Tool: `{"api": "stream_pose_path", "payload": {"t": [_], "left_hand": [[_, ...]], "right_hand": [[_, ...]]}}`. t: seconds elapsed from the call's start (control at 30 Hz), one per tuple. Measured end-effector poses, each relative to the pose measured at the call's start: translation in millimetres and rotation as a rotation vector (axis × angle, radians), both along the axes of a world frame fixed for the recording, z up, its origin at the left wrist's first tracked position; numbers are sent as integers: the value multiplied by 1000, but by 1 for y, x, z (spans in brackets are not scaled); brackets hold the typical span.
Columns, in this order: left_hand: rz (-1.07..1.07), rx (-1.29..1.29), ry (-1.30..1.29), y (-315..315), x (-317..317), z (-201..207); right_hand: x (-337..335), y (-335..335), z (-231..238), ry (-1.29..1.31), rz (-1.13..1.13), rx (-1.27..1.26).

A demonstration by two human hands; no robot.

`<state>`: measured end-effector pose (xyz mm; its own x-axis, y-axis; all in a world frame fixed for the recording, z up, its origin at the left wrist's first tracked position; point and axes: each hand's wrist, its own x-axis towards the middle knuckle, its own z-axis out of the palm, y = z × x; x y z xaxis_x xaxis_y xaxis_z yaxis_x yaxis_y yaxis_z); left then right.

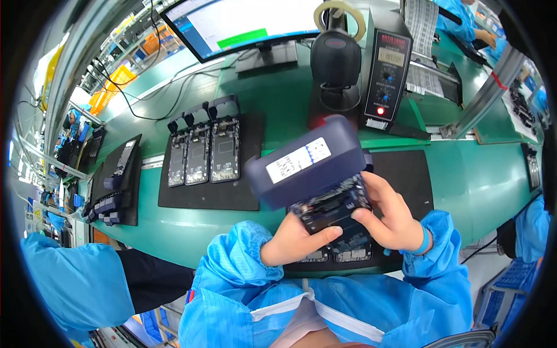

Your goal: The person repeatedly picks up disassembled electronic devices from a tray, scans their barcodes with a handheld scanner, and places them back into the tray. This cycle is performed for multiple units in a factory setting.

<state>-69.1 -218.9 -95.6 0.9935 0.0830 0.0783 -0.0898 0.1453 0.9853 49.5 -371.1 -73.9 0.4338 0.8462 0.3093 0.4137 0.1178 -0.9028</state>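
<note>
In both hands I hold an electronic device, a dark blue housing [343,149] with a bare circuit board [333,203] below it. It is tilted, slightly blurred, and carries white handwritten labels [299,160]. My left hand [293,240] grips the board's lower left, thumb across the front. Around its right edge my right hand [390,216] is closed, thumb on the board. Beneath them, more circuit boards [353,254] lie on a black mat [409,177], partly hidden. To the left, three similar opened devices [225,149] lie side by side on another black mat [203,198].
Behind stand a monitor [249,26], a black scanner [335,61] on a stand, and a control box [387,75] with knobs and a red light. A label strip [419,29] hangs beside the box. More devices [107,206] lie far left. A co-worker's blue sleeve [81,284] is at left.
</note>
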Motion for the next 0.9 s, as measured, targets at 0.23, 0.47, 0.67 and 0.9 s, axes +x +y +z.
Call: {"api": "stream_pose_path", "payload": {"t": [0.23, 0.47, 0.67, 0.9], "left_hand": [[386, 936, 122, 34, -43, -45], [275, 1020, 291, 25, -62, -73], [272, 1022, 256, 29, -60, -72], [252, 1017, 253, 32, -58, -72]], "right_hand": [[-7, -80, -66, 398, -736, 87], [4, -108, -97, 456, -902, -189], [14, -93, -85, 393, -843, -263], [22, -90, -84, 410, -817, -285]]}}
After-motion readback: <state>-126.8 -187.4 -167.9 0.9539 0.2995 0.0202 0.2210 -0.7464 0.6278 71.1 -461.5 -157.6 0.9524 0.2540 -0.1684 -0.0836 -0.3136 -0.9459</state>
